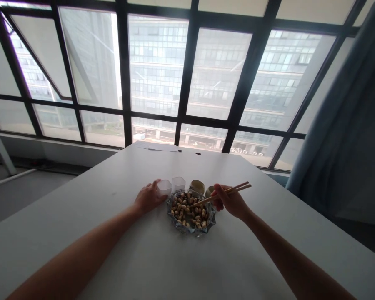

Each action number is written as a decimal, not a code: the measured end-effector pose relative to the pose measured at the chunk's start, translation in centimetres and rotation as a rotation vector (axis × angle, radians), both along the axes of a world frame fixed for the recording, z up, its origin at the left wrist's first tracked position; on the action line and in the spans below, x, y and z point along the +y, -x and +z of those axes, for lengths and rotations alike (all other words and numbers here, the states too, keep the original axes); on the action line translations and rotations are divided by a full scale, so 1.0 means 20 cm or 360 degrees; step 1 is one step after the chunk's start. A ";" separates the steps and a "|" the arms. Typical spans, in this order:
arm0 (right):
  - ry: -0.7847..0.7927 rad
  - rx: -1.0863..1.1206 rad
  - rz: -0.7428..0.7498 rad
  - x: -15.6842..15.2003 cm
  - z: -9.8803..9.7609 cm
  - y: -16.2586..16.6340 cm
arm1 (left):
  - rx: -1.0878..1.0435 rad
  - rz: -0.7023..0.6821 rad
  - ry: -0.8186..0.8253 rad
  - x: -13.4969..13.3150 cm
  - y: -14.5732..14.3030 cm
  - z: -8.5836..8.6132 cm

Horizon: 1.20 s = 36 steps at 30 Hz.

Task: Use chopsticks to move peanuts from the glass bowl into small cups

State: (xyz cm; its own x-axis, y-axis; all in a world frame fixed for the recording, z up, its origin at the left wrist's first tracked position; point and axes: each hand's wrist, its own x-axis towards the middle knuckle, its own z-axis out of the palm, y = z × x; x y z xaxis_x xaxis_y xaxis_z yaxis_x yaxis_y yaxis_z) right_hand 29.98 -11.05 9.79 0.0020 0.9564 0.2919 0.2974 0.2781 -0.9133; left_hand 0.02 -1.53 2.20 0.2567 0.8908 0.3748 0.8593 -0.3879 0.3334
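A clear glass bowl [213, 216] with a jagged rim stands on the white table, holding many pistachios [184, 204]. My right hand [229, 201] is closed around a pair of chopsticks [237, 188] to the right of the bowl, their tips down among the nuts. At the bowl's left, my left hand [150, 196] grips a small translucent white cup [164, 187] that stands close to the rim. Behind the bowl are a second translucent cup [178, 183] and a yellowish cup [197, 186]. Another yellowish cup [209, 191] is partly hidden by my right hand.
The white table [137, 258] stretches away toward large dark-framed windows [158, 66]. A paper sheet [159, 146] lies at its far edge, near two dark round holes. On the right hangs a blue-grey curtain [340, 125]; a white metal frame [1, 146] stands at left.
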 end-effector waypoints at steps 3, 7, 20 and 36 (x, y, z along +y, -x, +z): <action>-0.0036 0.0032 -0.0047 0.00 0.02 -0.02 | 0.0006 0.0006 0.0008 0.00 -0.01 0.00; 0.0045 0.0006 0.0069 -0.04 0.08 -0.03 | -0.0020 0.0002 -0.0014 0.00 -0.01 0.00; -0.0013 -0.0269 0.0113 -0.06 0.07 0.02 | -0.0012 -0.0017 -0.0048 0.01 0.00 -0.01; 0.0618 -0.0664 0.0586 0.18 0.35 0.10 | 0.0006 0.0008 -0.0065 -0.01 -0.01 0.00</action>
